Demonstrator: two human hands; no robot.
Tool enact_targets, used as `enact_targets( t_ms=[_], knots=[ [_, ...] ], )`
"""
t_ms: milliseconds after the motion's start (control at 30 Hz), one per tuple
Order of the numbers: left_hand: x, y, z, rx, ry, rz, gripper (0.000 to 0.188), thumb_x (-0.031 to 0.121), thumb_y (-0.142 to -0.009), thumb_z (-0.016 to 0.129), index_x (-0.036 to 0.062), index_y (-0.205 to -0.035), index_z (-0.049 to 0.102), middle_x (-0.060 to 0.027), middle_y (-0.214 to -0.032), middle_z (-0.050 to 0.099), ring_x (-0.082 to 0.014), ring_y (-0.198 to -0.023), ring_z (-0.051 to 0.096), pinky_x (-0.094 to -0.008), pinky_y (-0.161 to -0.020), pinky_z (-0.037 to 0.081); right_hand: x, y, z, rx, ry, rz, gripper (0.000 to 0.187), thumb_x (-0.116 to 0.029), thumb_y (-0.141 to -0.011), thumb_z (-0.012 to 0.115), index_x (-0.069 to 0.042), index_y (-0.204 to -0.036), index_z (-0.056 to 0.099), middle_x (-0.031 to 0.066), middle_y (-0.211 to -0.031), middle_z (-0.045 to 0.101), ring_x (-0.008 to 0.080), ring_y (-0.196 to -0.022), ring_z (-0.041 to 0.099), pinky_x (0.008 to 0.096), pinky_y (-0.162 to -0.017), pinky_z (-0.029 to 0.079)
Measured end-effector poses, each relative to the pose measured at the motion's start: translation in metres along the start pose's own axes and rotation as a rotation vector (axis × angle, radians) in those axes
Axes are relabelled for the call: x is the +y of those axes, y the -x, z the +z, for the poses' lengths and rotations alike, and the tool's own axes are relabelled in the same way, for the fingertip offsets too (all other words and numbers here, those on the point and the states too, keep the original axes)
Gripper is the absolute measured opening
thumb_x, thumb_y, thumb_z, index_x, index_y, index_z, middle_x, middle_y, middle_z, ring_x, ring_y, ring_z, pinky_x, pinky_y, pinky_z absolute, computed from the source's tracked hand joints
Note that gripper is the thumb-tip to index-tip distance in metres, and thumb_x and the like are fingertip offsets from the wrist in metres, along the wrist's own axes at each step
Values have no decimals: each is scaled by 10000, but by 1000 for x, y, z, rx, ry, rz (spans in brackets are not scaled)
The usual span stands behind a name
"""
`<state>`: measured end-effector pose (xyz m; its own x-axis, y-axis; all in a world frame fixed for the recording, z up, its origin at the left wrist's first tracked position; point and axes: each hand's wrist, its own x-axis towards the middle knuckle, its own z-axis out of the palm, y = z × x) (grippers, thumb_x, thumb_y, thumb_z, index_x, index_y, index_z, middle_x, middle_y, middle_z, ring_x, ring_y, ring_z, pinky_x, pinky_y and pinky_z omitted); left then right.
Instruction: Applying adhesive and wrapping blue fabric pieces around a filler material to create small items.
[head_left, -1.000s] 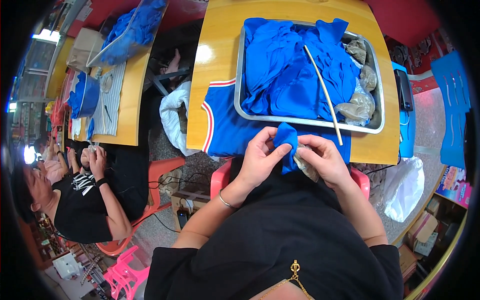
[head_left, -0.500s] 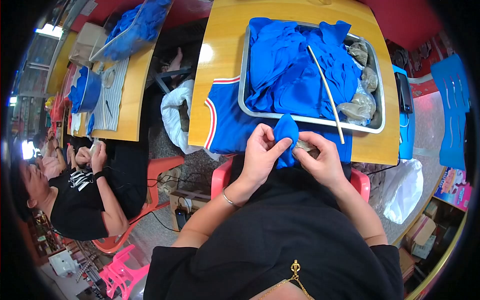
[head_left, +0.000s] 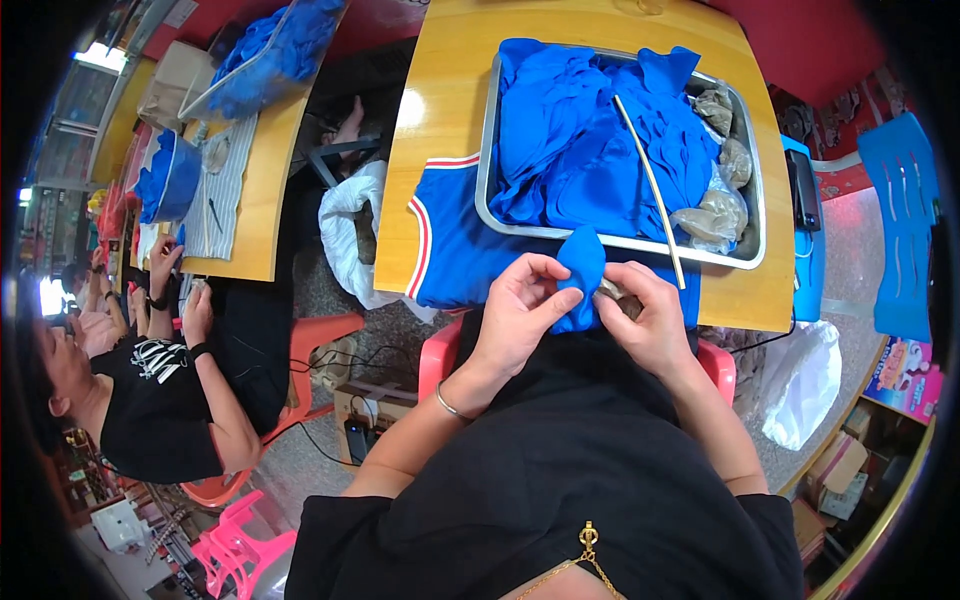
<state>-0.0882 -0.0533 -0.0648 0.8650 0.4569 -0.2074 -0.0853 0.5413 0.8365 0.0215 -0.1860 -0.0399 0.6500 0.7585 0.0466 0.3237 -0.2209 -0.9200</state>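
My left hand (head_left: 520, 305) and my right hand (head_left: 652, 318) pinch a small blue fabric piece (head_left: 583, 268) between them, just above my lap at the near edge of the yellow table (head_left: 440, 120). A greyish wad of stuffing shows under the fingers of my right hand. Under the piece lies a blue jersey with red and white trim (head_left: 450, 240), hanging over the table edge. Beyond it stands a metal tray (head_left: 487, 150) heaped with more blue fabric pieces, a thin wooden stick (head_left: 648, 185) lying across them.
Bags of grey stuffing (head_left: 712, 215) sit at the tray's right end. A white bag (head_left: 352, 230) hangs left of the table. A person in black (head_left: 150, 400) sits at a second yellow table (head_left: 255, 190) on the left. A blue chair (head_left: 905, 220) stands right.
Both hands stay on the blue piece and shift their fingers slightly. The person on the left has lowered their hands a little.
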Motion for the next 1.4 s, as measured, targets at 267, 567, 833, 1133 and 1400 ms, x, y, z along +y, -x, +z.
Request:
enact_targets(
  t_ms=[267, 567, 833, 1133, 1400],
  knots=[
    [-2, -1, 3, 39, -20, 57, 333, -15, -791, 694, 19, -1035, 470, -59, -890, 577, -90, -810, 594, -206, -714, 503, -5, -2, 5, 142, 151, -119, 167, -39, -705, 707, -2, -828, 601, 103, -752, 606, 240, -659, 614, 304, -570, 467],
    [-7, 6, 18, 7, 10, -64, 426, -20, -815, 661, 27, -1081, 332, -75, -753, 565, -132, -598, 620, -230, -511, 523, 2, -6, 9, 291, 222, -128, 162, -29, -666, 684, -6, -767, 559, 105, -708, 578, 241, -615, 589, 315, -550, 450],
    [-15, 7, 14, 15, 163, -329, 245, 152, -856, 669, 53, -998, 496, 18, -734, 563, -49, -549, 533, -157, -480, 397, 13, -2, 12, 229, 136, -23, 182, -34, -688, 668, -1, -799, 528, 112, -702, 566, 246, -616, 582, 309, -554, 443],
    [3, 12, 22, -50, -153, -221, 379, 141, -809, 717, 51, -1022, 417, -19, -760, 580, -53, -536, 559, -166, -442, 410, 9, -4, 3, 71, 16, 29, 259, -44, -681, 696, -26, -801, 467, 81, -659, 545, 186, -573, 540, 278, -534, 420],
    [6, 11, 23, -170, -201, -162, 475, 91, -796, 718, 25, -1136, 394, -43, -794, 586, -72, -513, 565, -175, -419, 417, 10, -7, 8, 144, 102, 33, 193, 10, -691, 595, -23, -847, 488, 77, -631, 532, 177, -521, 510, 287, -505, 398]
  ],
)
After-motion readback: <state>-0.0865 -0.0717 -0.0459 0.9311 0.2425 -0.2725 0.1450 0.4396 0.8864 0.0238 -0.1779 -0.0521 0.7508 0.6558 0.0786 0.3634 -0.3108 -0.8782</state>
